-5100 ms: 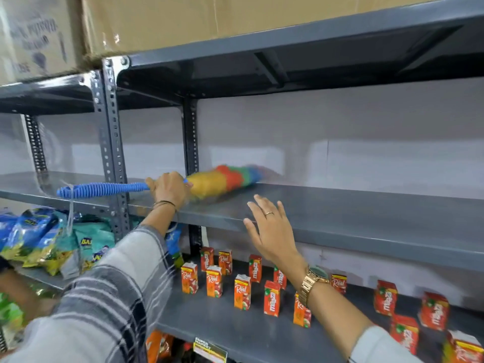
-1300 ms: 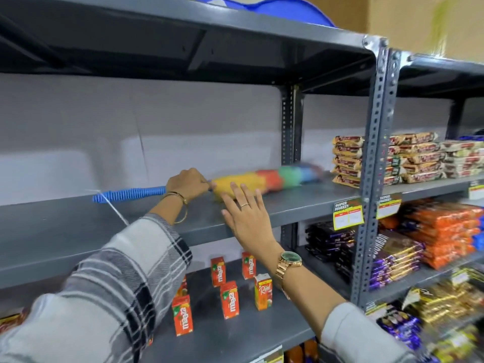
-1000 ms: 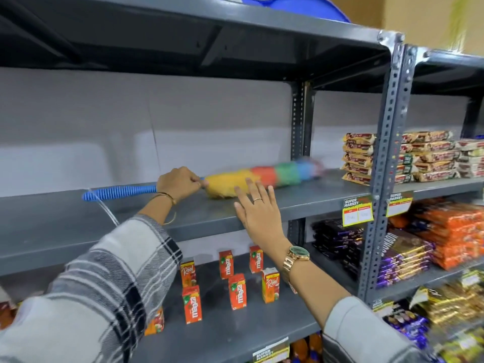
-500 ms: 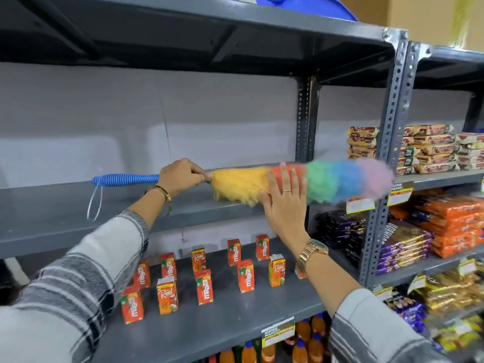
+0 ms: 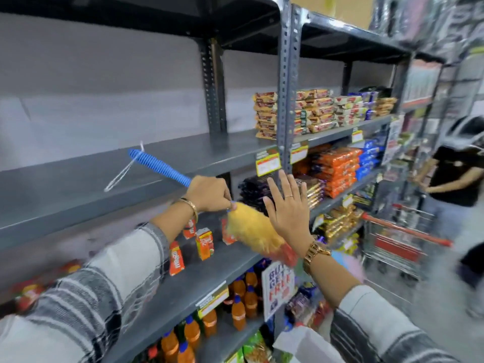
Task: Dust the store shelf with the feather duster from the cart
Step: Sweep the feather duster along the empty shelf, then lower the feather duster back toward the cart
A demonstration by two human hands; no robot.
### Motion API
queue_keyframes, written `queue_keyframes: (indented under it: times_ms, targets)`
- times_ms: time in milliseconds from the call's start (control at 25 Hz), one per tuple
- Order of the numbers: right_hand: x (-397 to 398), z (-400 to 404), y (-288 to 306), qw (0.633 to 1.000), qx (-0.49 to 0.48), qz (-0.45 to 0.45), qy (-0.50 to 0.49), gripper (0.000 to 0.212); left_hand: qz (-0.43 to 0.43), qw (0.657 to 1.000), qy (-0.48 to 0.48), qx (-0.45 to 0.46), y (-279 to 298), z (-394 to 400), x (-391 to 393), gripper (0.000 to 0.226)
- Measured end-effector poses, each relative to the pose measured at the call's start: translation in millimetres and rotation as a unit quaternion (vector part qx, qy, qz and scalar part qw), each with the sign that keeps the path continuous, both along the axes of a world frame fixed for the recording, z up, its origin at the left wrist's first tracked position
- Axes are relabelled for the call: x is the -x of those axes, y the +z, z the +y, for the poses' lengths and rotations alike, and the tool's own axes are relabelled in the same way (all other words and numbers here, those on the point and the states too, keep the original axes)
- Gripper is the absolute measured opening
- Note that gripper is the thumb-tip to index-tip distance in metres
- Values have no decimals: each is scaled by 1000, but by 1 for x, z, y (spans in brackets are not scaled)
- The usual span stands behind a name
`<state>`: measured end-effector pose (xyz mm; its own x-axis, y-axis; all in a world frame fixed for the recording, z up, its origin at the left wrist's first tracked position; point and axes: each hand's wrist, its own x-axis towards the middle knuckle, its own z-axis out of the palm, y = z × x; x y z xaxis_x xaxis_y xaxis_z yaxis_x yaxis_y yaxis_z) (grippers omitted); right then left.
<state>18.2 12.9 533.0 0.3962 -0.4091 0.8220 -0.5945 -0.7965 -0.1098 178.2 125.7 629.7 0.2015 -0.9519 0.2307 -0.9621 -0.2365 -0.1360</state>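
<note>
My left hand [image 5: 209, 194] grips the feather duster where its blue ribbed handle [image 5: 159, 165] meets the head. The yellow and red feather head [image 5: 252, 231] hangs down and to the right, off the grey store shelf [image 5: 78, 184] and in front of the shelf below. A white loop dangles from the handle's end. My right hand [image 5: 288, 208] is open with fingers spread, held upright in front of the feather head; its forearm hides the rest of the feathers. The grey shelf is bare along its left and middle.
Small red juice cartons [image 5: 204, 243] stand on the shelf below, orange bottles [image 5: 238, 310] lower still. Stacked snack packets [image 5: 309, 111] fill the shelf bay to the right. A red shopping cart [image 5: 398, 239] and a person in black [image 5: 455, 176] stand in the aisle at right.
The duster has come off the shelf and swung down to the right, head now pointing downward. The view has turned right toward the aisle. My right hand stays open by the feathers.
</note>
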Motion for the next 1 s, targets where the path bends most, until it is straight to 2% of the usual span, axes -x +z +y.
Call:
queue_keyframes:
  times_ms: [200,360,480,640,720,920,1000]
  targets:
    - [73,-41,-68,994,-70,36,-82,44,-32,992,-64,-102,-86,-70,62,39]
    - [126,-64,-135,977,-139,60,-148,42,-58,977,-123,-164,-173,-116,104,30]
    - [157,-84,-197,963,-177,85,-184,39,-80,959,-153,-227,-254,-147,134,35]
    - [186,-89,-277,943,-227,108,-216,38,-98,927,-204,-299,-345,-151,164,23]
    - [196,-89,-315,935,-249,131,-216,41,-120,931,-202,-281,-384,-148,175,35]
    - [211,-93,-393,906,-321,176,-214,39,-158,919,-204,-298,-485,-161,176,5]
    - [213,-88,-423,897,-341,188,-209,39,-144,911,-208,-325,-509,-172,179,5]
